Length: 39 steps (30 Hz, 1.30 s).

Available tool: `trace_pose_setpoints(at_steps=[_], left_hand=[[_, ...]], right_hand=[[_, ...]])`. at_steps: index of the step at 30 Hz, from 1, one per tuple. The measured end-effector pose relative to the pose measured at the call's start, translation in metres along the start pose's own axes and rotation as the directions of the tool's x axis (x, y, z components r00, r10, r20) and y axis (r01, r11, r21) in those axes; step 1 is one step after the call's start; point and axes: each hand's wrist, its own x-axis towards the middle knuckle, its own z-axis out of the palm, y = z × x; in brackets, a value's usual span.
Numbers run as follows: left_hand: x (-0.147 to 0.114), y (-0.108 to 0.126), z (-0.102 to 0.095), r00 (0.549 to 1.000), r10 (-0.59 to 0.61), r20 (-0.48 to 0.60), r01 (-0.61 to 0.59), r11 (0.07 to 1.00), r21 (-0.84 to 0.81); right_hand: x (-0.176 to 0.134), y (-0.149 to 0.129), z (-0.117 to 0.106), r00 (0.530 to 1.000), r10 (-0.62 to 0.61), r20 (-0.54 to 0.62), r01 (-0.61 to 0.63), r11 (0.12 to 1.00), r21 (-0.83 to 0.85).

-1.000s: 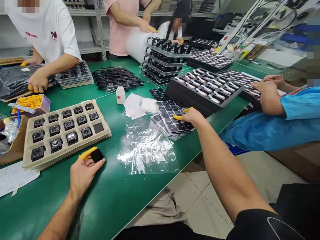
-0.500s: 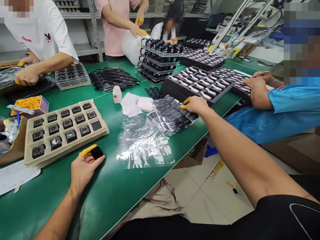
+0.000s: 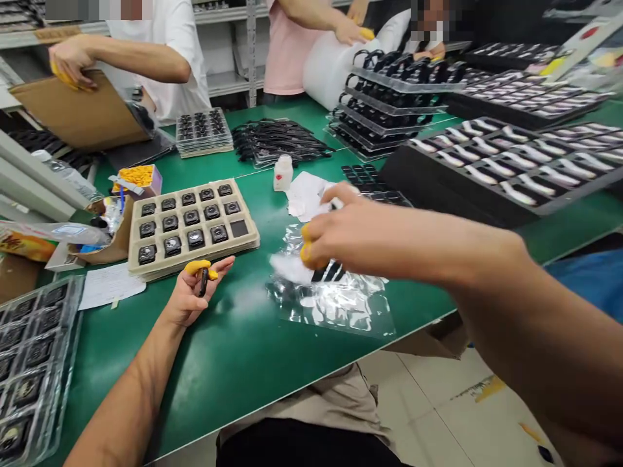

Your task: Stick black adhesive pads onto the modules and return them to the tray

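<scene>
My left hand (image 3: 199,292), with yellow finger cots, pinches a black watch case (image 3: 203,283) turned edge-on above the green table. Beyond it lies a beige tray (image 3: 192,266) with black watch cases in its compartments; the near-right corner one of the far rows shows only a dark bottom. My right hand (image 3: 335,237), also in yellow finger cots and smeared by motion, grips a white wipe (image 3: 292,268). Under that hand is clear plastic film (image 3: 345,311), with dark pieces partly covered. White papers (image 3: 304,194) and a small white bottle (image 3: 283,174) stand just behind.
A clear tray (image 3: 63,383) of watch cases is at the left edge. Behind are a box of yellow finger cots (image 3: 156,181), black straps (image 3: 280,143), stacked strap trays (image 3: 389,107) and a black strap display (image 3: 438,185). Co-workers work across the table; one lifts cardboard (image 3: 82,113).
My right hand has left the sheet of dark pieces and come left, now with a white wipe. My left hand has turned the watch case edge-on. The view has swung left.
</scene>
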Motion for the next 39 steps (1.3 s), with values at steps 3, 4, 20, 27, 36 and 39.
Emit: trace_pose_setpoints(at_steps=[3, 4, 20, 27, 36, 39], left_hand=[[0.002, 0.004, -0.015, 0.998, -0.069, 0.004, 0.069, 0.996, -0.049], [0.002, 0.004, -0.019, 0.995, -0.096, -0.009, 0.095, 0.994, -0.050], [0.015, -0.012, -0.032, 0.940, -0.242, -0.240, 0.292, 0.935, 0.201], [0.010, -0.011, -0.023, 0.962, -0.060, -0.267, 0.138, 0.949, 0.284], [0.006, -0.007, -0.026, 0.958, -0.075, -0.277, 0.171, 0.923, 0.343], [0.004, -0.004, -0.027, 0.961, -0.057, -0.271, 0.161, 0.911, 0.379]], right_hand=[[0.033, -0.062, 0.034, 0.816, -0.448, 0.366, 0.511, 0.855, -0.093], [0.043, -0.075, 0.049, 0.790, -0.509, 0.341, 0.573, 0.811, -0.118], [0.019, -0.051, 0.197, 0.947, 0.148, -0.284, -0.112, 0.984, 0.141], [0.093, -0.080, 0.184, 0.934, -0.274, -0.230, 0.319, 0.930, 0.183], [0.166, -0.100, 0.145, 0.736, -0.627, 0.254, 0.667, 0.735, -0.119], [0.163, -0.104, 0.146, 0.775, -0.591, 0.225, 0.623, 0.775, -0.108]])
